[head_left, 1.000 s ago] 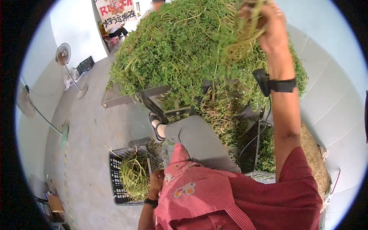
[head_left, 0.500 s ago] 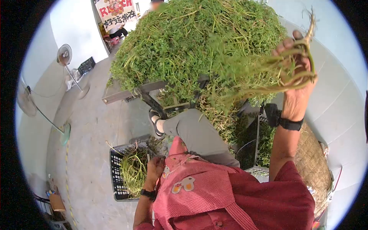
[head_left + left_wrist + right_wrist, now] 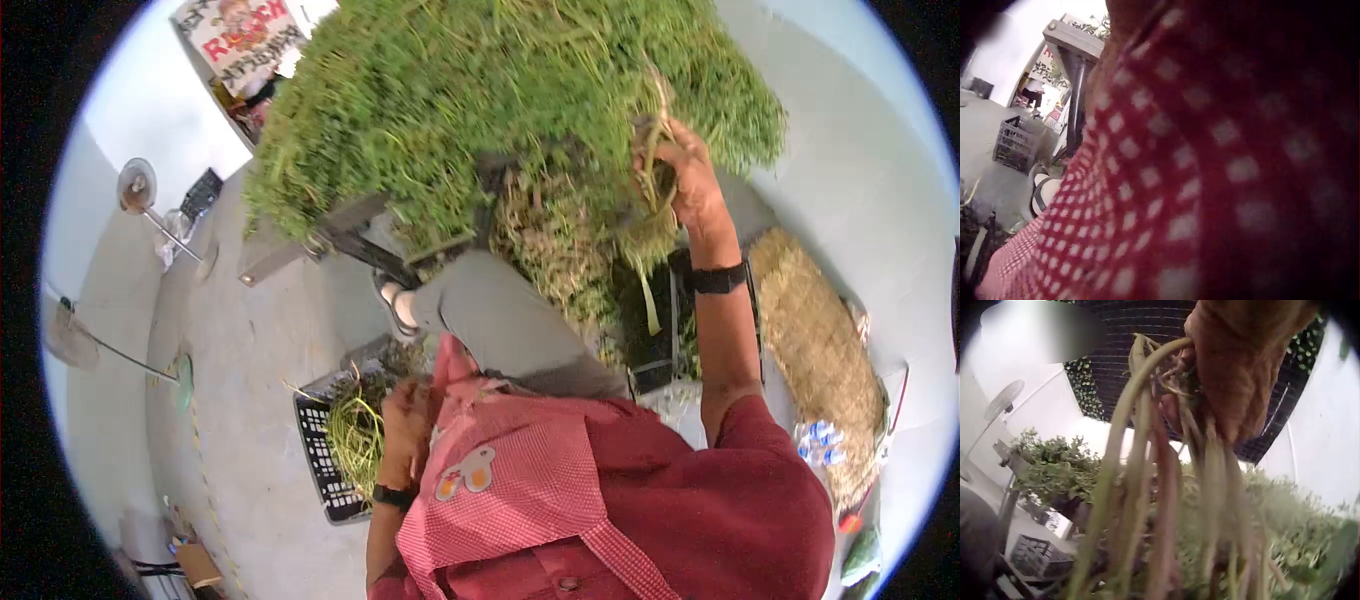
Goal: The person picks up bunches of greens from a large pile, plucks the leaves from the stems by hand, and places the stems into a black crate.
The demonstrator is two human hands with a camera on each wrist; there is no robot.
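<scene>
My right hand [image 3: 692, 185] grips a bunch of long-stemmed greens [image 3: 1147, 487] by its root end, in front of the right side of a large leafy heap [image 3: 450, 110]. In the right wrist view the thick green and reddish stems hang down from the fist. Down at my lap, the left hand [image 3: 405, 425] lies against the pink checked apron [image 3: 530, 475] with loosely bent fingers. Beside it a black crate [image 3: 318, 455] contains pale green stems [image 3: 355, 430]. Apron cloth [image 3: 1129, 187] fills most of the left wrist view and hides the left fingers.
The heap lies on a table with a wooden edge [image 3: 270, 262]. Plant scraps [image 3: 550, 240] gather below it, near my leg. To the right are a woven sack [image 3: 810, 350] and bottles [image 3: 822, 440]. A standing fan [image 3: 138, 185] is at the left.
My right hand first lifted the bunch rightward off the heap, then brought it back left and lower, stems now hanging down. The left hand has stayed at the apron; the head view has tilted.
</scene>
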